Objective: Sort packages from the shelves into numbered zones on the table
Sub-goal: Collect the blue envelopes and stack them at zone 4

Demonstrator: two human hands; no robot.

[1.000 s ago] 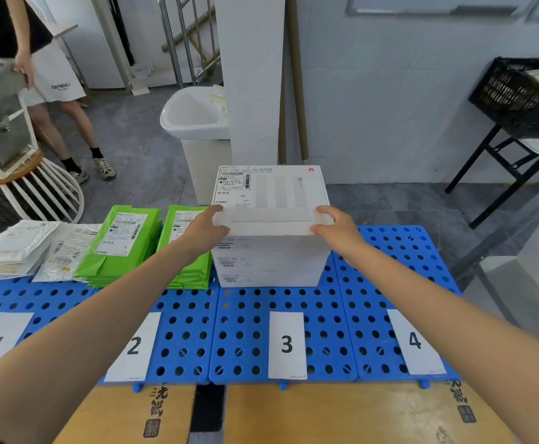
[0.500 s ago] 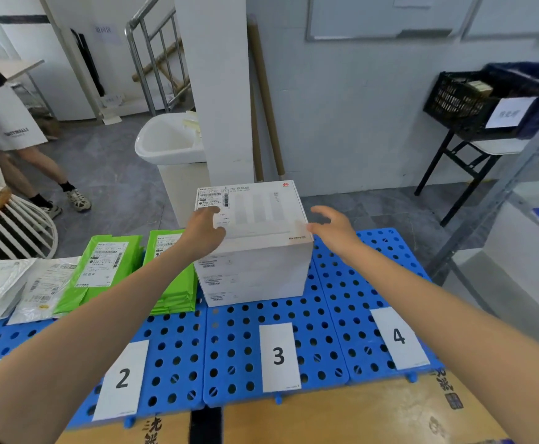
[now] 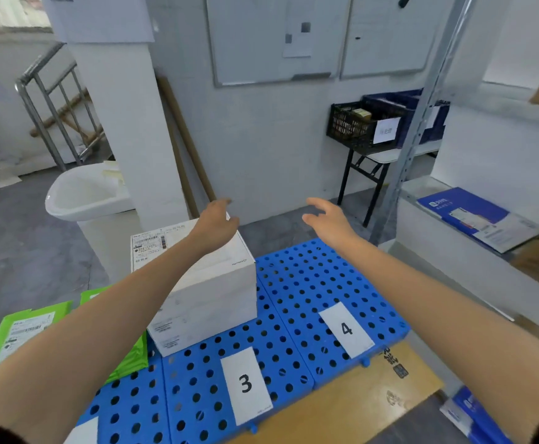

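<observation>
A white box (image 3: 207,293) stands upright on the blue mat (image 3: 309,283), which has holes all over and covers the far part of the wooden table (image 3: 341,408). The box sits behind the paper label marked 3 (image 3: 245,384), with a shipping label on its top face near the far left corner. The label marked 4 (image 3: 346,330) lies to its right, and the stretch of mat behind it is bare.

The left hand (image 3: 216,222) hangs over the far right part of the box top, fingers loose and slightly bent, gripping nothing. Whether it touches the box cannot be told. The right hand (image 3: 329,222) is in the air to the right of the box and apart from it; its fingers are spread and relaxed and hold nothing.

Green packages (image 3: 21,331) lie flat at the left of the mat, the nearest stack just beside the box's lower left edge.

Beyond the table stand a white bin (image 3: 85,193) on the left and a black crate (image 3: 354,126) on a folding stand against the wall. On the right, past a metal shelf post (image 3: 415,129), a blue envelope (image 3: 473,216) lies on a white shelf.
</observation>
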